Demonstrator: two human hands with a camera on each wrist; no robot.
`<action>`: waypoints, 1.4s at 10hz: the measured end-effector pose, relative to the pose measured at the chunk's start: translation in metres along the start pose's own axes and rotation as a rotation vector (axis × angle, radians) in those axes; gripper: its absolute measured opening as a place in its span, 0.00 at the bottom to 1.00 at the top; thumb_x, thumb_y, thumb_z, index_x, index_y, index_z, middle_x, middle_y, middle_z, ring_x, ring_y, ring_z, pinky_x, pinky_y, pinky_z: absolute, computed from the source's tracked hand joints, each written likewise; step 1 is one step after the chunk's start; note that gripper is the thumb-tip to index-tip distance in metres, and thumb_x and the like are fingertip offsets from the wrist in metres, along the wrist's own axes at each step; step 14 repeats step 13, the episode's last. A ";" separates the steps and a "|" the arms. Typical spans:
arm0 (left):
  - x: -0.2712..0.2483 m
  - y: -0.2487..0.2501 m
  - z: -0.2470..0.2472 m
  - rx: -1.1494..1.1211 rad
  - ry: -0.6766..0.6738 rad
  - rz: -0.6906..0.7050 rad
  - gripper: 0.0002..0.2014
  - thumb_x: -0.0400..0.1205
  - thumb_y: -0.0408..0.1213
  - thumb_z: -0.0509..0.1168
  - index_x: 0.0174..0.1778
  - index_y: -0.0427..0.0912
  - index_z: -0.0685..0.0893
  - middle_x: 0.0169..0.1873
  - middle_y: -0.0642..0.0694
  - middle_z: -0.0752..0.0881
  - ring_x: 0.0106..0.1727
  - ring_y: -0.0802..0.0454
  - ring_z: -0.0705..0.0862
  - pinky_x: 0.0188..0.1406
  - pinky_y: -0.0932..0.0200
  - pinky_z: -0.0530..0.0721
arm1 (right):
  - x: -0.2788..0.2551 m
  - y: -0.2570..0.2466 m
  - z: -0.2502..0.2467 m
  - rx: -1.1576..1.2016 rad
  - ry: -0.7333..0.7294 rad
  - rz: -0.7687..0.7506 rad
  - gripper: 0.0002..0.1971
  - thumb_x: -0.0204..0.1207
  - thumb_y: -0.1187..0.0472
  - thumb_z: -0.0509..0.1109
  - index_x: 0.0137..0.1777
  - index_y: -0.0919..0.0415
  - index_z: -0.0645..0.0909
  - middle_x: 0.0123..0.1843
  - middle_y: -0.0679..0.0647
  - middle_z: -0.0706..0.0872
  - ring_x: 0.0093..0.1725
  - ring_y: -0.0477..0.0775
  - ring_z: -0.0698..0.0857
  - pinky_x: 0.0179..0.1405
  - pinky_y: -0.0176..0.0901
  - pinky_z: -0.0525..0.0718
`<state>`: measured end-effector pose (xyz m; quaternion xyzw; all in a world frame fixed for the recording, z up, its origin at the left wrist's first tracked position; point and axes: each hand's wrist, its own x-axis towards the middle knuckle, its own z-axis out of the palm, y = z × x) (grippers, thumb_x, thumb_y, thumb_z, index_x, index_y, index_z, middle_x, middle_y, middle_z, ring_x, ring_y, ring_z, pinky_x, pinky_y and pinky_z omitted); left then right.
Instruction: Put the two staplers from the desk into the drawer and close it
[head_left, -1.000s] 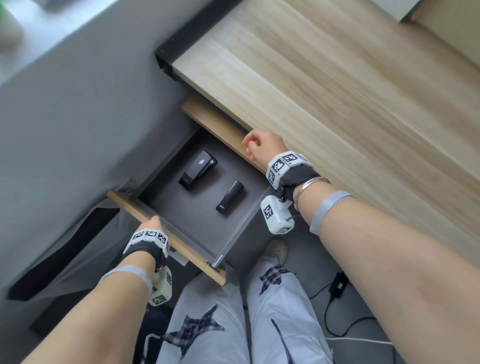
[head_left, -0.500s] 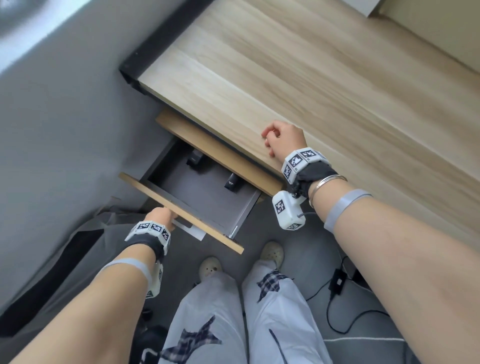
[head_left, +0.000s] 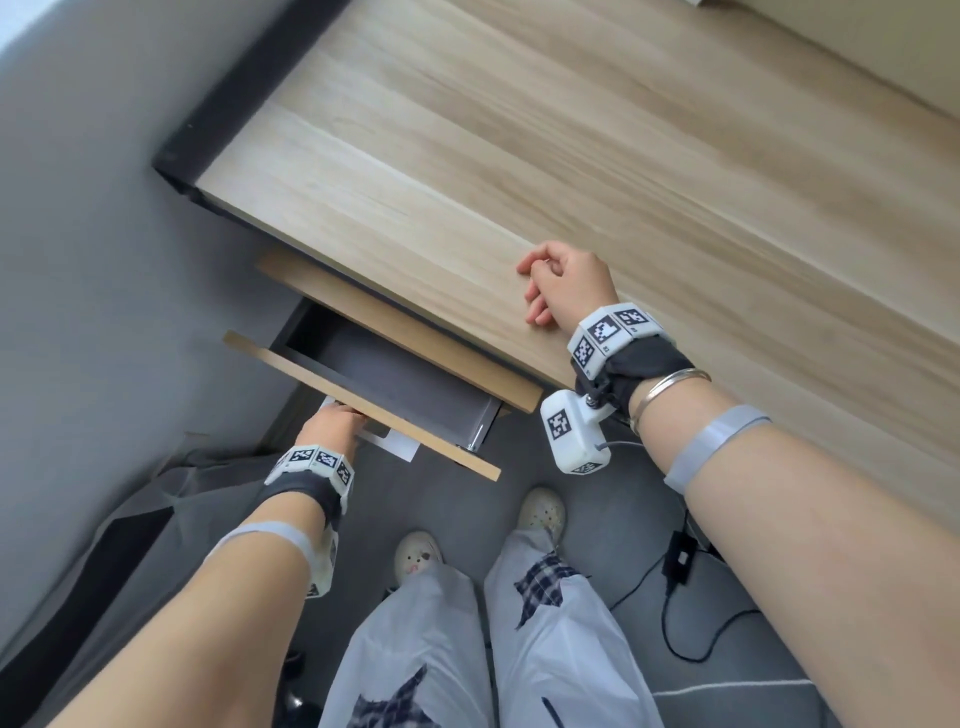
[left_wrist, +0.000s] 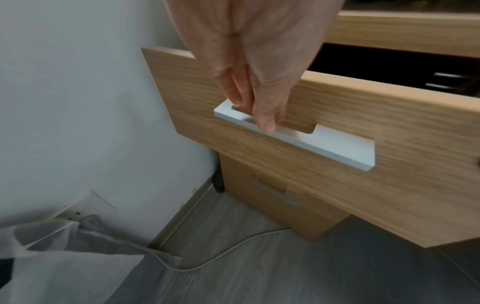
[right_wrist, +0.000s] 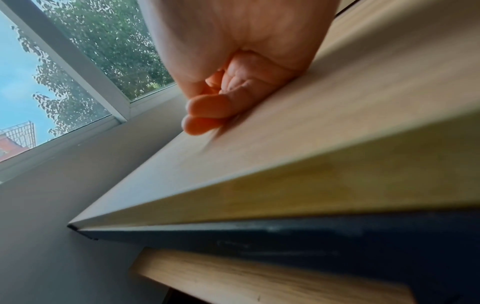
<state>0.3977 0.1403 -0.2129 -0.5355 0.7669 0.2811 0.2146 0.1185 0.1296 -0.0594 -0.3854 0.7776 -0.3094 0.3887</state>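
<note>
Drawer (head_left: 384, 379) is only partway in, w/ a dark gap left under the desk (head_left: 571, 171). Left hand (head_left: 332, 423) has straight fingers (left_wrist: 265, 117) resting on the white handle (left_wrist: 298, 139), not curled round it. Right hand (head_left: 566, 283) sits loosely curled on the desk edge, holding nothing. Staplers (left_wrist: 446, 80) are prob those dark shapes deep inside, past the left hand; can't tell which way they point. Drawer's long axis runs sideways across the left hand. Risk imo: fingers slip off the handle, or the drawer stops short.
</note>
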 end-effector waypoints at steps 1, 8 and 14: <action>0.015 0.007 -0.004 -0.012 -0.059 -0.031 0.25 0.78 0.26 0.60 0.72 0.46 0.78 0.67 0.46 0.82 0.62 0.43 0.85 0.67 0.53 0.82 | 0.004 0.001 -0.002 0.007 -0.004 0.009 0.19 0.78 0.70 0.53 0.33 0.50 0.78 0.26 0.50 0.80 0.11 0.39 0.79 0.14 0.30 0.77; 0.060 0.048 -0.033 -0.013 0.034 -0.003 0.25 0.82 0.23 0.54 0.75 0.45 0.75 0.77 0.41 0.71 0.75 0.40 0.73 0.71 0.49 0.76 | 0.006 -0.004 -0.007 -0.006 -0.014 0.025 0.13 0.77 0.68 0.55 0.39 0.55 0.78 0.22 0.51 0.80 0.10 0.41 0.77 0.11 0.28 0.73; 0.052 0.068 -0.061 0.067 -0.148 -0.023 0.29 0.80 0.23 0.57 0.78 0.45 0.69 0.79 0.40 0.68 0.78 0.41 0.71 0.75 0.47 0.72 | 0.002 -0.009 -0.012 -0.013 -0.039 0.045 0.11 0.79 0.66 0.55 0.42 0.55 0.79 0.25 0.51 0.82 0.17 0.49 0.81 0.14 0.30 0.75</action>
